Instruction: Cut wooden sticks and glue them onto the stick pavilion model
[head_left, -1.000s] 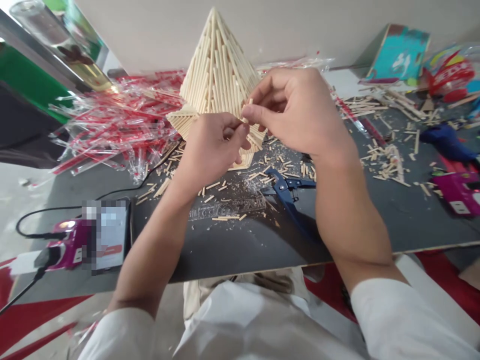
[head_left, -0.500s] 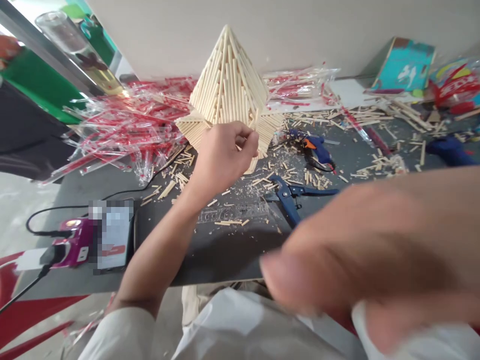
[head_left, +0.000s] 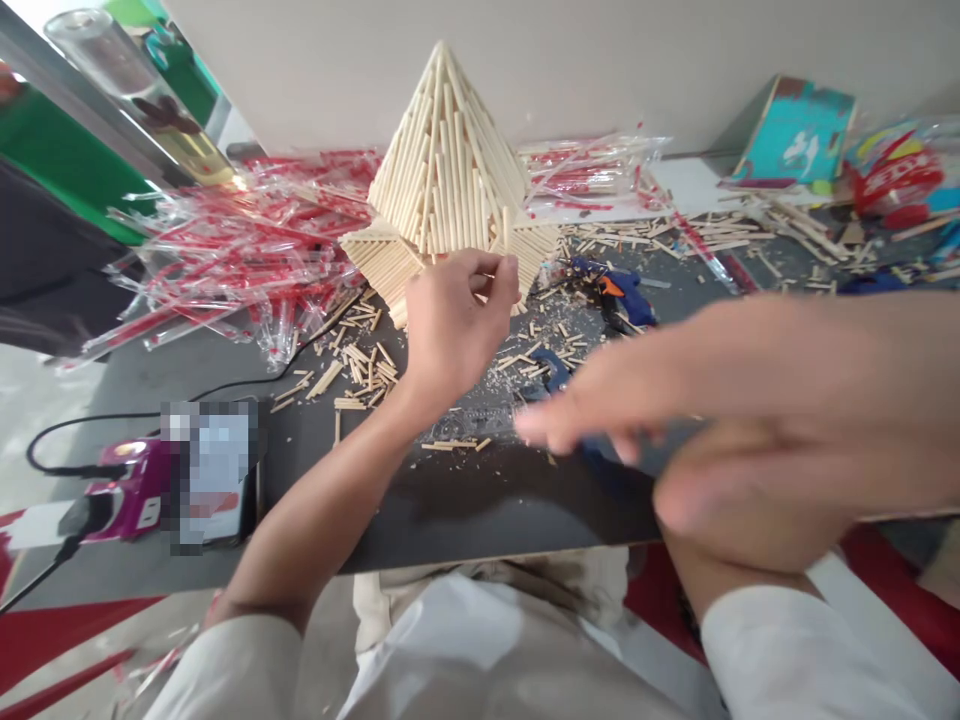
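A purple power block point(head_left: 131, 490) is set at the left of the dark tabletop point(head_left: 480, 510), with a phone point(head_left: 225, 470), partly pixelated, just beside it. Red-and-clear wrappers point(head_left: 247, 250) are heaped behind. A pale cone of sticks point(head_left: 450, 150), flared with triangular flaps, is stood upright near the wall, at centre. Before it, the left hand point(head_left: 461, 315) is closed, a short stick point(head_left: 506, 228) pinched upright at its fingertips; whether the cone is touched cannot be told. A clear ruler point(head_left: 487, 420) is laid nearer. A blue cutter point(head_left: 555, 370) is partly covered by the blurred right hand point(head_left: 727, 375), which is raised and open, fingers outstretched leftward. Beyond, a blue glue gun point(head_left: 630, 298) is placed among stick offcuts. At far right, a turquoise panel point(head_left: 799, 130) is leaned.
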